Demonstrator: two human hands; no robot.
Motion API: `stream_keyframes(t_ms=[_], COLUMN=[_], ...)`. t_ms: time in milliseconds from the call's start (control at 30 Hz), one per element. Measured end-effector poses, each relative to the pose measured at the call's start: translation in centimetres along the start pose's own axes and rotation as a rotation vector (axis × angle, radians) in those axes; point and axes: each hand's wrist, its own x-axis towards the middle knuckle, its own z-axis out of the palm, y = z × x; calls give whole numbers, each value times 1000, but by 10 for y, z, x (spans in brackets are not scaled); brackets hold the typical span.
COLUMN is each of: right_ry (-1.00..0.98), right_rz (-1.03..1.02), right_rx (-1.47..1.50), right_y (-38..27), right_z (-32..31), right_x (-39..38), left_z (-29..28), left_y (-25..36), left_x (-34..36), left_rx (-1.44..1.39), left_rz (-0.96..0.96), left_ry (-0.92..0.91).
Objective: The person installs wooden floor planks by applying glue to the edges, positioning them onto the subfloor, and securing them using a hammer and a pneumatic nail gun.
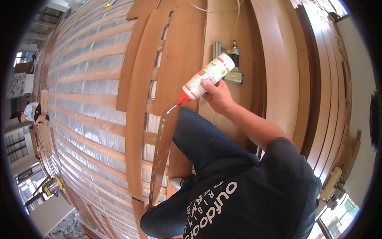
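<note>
My right hand (217, 93) is wrapped round a white glue bottle (207, 77) with red bands and a red nozzle. The bottle is tilted, its tip down at the upper end of a narrow brown floorboard (161, 155). White glue lies in a broken line along that board's edge. The board stands tilted on its edge beside my bent leg. My left arm runs to the board's lower end, where only a small patch of skin shows; the fingers of my left hand are hidden by my dark sleeve and body.
Laid floorboards (137, 99) border wooden battens (91, 99) over silvery sheeting on the left. A nail gun (234, 65) lies beyond the bottle. Long boards (278, 51) are stacked at right. Another person (34, 113) crouches far left, and a yellow-black machine (51, 186) stands lower left.
</note>
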Motion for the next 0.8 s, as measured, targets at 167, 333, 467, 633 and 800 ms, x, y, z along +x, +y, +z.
stream_keyframes(t_ms=[167, 333, 467, 633, 800], right_ry=[289, 498, 489, 788, 840], right_rz=[16, 245, 266, 176, 181], right_rx=[-79, -339, -805, -1267, -1565], right_y=[-2, -53, -84, -88, -96], right_z=[-26, -85, -116, -190, -221], right_x=[33, 43, 41, 59, 53], left_z=[8, 8, -2, -15, -5], left_y=[3, -5, -18, -31, -28], left_x=[7, 9, 7, -4, -8], left_rx=[-9, -39, -81, -108, -145], left_rz=[43, 80, 119, 305, 587], left_ry=[-22, -13, 17, 16, 43])
